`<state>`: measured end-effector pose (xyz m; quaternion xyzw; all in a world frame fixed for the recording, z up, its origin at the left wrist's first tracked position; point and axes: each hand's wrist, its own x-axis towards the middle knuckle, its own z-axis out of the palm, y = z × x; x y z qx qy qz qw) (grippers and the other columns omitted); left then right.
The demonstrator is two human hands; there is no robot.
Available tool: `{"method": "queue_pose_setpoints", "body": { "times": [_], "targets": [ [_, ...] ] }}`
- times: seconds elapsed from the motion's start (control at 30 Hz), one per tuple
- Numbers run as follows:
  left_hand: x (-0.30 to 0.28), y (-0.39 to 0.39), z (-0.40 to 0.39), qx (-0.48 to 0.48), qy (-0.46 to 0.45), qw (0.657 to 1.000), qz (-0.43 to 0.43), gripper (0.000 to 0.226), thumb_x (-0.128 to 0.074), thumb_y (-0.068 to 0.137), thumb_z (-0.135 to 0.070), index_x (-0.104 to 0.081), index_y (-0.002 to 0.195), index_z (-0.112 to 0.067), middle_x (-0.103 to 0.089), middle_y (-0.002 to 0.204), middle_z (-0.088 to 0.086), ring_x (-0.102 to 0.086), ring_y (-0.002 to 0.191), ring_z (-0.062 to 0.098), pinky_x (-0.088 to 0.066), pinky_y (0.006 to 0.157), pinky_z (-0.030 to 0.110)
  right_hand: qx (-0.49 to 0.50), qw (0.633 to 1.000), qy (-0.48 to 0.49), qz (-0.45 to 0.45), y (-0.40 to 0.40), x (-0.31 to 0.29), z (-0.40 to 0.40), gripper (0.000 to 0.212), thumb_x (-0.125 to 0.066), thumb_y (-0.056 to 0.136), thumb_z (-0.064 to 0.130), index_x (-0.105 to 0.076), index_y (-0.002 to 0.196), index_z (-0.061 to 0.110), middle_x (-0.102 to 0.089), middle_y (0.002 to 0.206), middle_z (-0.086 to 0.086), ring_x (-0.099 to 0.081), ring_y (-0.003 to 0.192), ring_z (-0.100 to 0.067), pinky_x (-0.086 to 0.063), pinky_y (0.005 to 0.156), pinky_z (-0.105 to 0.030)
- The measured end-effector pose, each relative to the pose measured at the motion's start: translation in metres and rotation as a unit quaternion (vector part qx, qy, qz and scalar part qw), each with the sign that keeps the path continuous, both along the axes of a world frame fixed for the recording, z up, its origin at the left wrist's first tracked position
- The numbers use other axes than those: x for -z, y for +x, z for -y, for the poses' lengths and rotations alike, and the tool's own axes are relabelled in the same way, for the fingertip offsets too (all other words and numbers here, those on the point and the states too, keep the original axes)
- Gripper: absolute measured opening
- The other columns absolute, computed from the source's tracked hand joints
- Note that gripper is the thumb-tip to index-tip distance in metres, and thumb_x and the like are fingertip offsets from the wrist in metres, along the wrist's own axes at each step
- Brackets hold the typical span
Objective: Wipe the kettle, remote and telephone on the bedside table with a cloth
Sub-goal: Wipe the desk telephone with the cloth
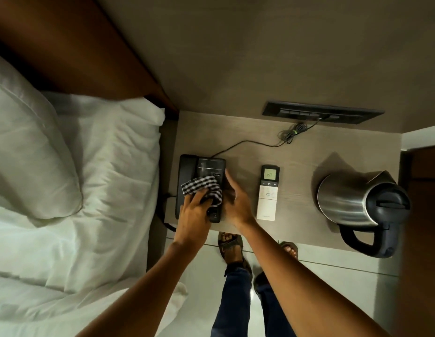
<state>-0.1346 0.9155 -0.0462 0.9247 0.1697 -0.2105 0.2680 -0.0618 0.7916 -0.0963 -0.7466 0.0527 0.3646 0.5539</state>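
Observation:
A black telephone (187, 170) sits at the left end of the bedside table (299, 152). My left hand (194, 212) presses a black-and-white checked cloth (202, 187) onto the phone's keypad. Against the phone's right side rests my right hand (236, 200), fingers along its edge, steadying it. A white remote (267, 203) with a lit display lies flat to the right of the phone. A steel kettle (345, 203) with a black lid and handle stands at the table's right end.
The phone's cord (250, 142) runs across the table to a black wall socket panel (321, 113). A bed with a white pillow (29, 154) and sheets fills the left. My sandalled feet (231, 246) stand on the tiled floor below the table's front edge.

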Motion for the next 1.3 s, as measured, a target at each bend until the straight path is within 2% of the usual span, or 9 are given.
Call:
{"method": "queue_pose_setpoints", "body": {
  "times": [0.2,0.33,0.47,0.6,0.7,0.77,0.93,1.07,1.3],
  "targets": [
    [0.006,0.073,-0.012,-0.004,0.048,0.997,0.054,0.06,-0.065,0.093,-0.007,-0.05,0.149,-0.022,-0.038,0.161,0.001,-0.028,0.15,0.031,-0.05,0.109,0.047,0.006,1.0,0.0,-0.026,0.001,0.003,0.0,0.062,-0.058,0.108,0.008,-0.036,0.164,0.022,-0.06,0.151,-0.013,-0.062,0.135,-0.025,-0.056,0.091,-0.012],
    [0.014,0.057,0.005,-0.012,0.052,0.999,0.009,0.063,-0.059,0.097,-0.007,-0.041,0.155,-0.024,-0.021,0.169,0.001,-0.016,0.154,0.033,-0.043,0.114,0.048,0.008,0.999,-0.007,-0.051,0.002,0.001,0.0,0.064,-0.059,0.106,0.004,-0.037,0.163,0.023,-0.055,0.156,-0.015,-0.058,0.14,-0.026,-0.05,0.116,-0.034],
    [0.006,0.0,0.014,-0.033,0.023,0.999,-0.008,0.053,-0.061,0.098,-0.009,-0.052,0.148,-0.022,-0.029,0.166,0.0,-0.027,0.151,0.028,-0.041,0.118,0.039,0.002,0.999,0.004,-0.046,0.005,0.0,0.002,0.07,-0.063,0.104,0.006,-0.034,0.165,0.027,-0.046,0.166,-0.009,-0.047,0.15,-0.024,-0.04,0.125,-0.043],
    [-0.002,0.009,0.011,-0.098,-0.029,0.995,0.012,0.046,-0.059,0.096,-0.006,-0.059,0.138,-0.025,-0.052,0.149,0.002,-0.052,0.134,0.022,-0.05,0.108,0.034,-0.009,1.0,-0.007,-0.021,0.002,0.001,0.004,0.058,-0.06,0.106,0.012,-0.043,0.161,0.022,-0.051,0.161,-0.011,-0.05,0.148,-0.023,-0.051,0.108,-0.018],
    [0.0,0.061,0.003,-0.114,0.034,0.991,0.066,0.049,-0.06,0.095,-0.01,-0.055,0.141,-0.027,-0.047,0.151,0.001,-0.047,0.136,0.025,-0.052,0.104,0.039,0.008,1.0,0.002,-0.022,0.001,0.005,0.003,0.057,-0.06,0.107,0.018,-0.041,0.161,0.019,-0.063,0.149,-0.014,-0.066,0.123,-0.008,-0.053,0.088,-0.006],
    [0.009,0.083,0.001,-0.063,0.079,0.994,0.043,0.053,-0.06,0.097,-0.014,-0.048,0.148,-0.027,-0.039,0.157,0.002,-0.038,0.142,0.032,-0.052,0.101,0.047,0.022,0.999,0.024,-0.042,0.0,0.009,0.004,0.06,-0.059,0.108,0.018,-0.036,0.163,0.022,-0.06,0.153,-0.013,-0.061,0.125,-0.005,-0.047,0.087,0.001],
    [0.013,0.045,0.01,-0.029,0.064,0.997,0.014,0.052,-0.06,0.097,-0.015,-0.05,0.147,-0.024,-0.035,0.16,0.004,-0.045,0.139,0.033,-0.054,0.104,0.045,0.034,0.995,0.039,-0.082,0.006,0.006,0.006,0.062,-0.061,0.106,0.009,-0.039,0.162,0.024,-0.057,0.155,-0.012,-0.055,0.142,-0.022,-0.048,0.115,-0.033],
    [-0.003,-0.02,0.024,-0.077,0.017,0.997,-0.022,0.045,-0.067,0.092,-0.008,-0.062,0.136,-0.019,-0.05,0.15,0.001,-0.059,0.125,0.022,-0.046,0.09,0.012,0.037,0.995,0.023,-0.093,0.006,0.007,0.007,0.064,-0.064,0.104,0.009,-0.043,0.16,0.031,-0.053,0.16,-0.009,-0.053,0.145,-0.022,-0.044,0.122,-0.045],
    [-0.001,0.066,0.003,-0.022,0.081,0.995,0.054,0.046,-0.068,0.092,-0.008,-0.063,0.136,-0.02,-0.054,0.147,0.004,-0.041,0.139,0.032,-0.053,0.103,0.044,0.069,0.988,0.038,-0.133,0.003,0.013,0.009,0.057,-0.062,0.105,0.007,-0.046,0.159,0.017,-0.063,0.149,-0.015,-0.061,0.137,-0.027,-0.05,0.117,-0.047]
  ]
}}
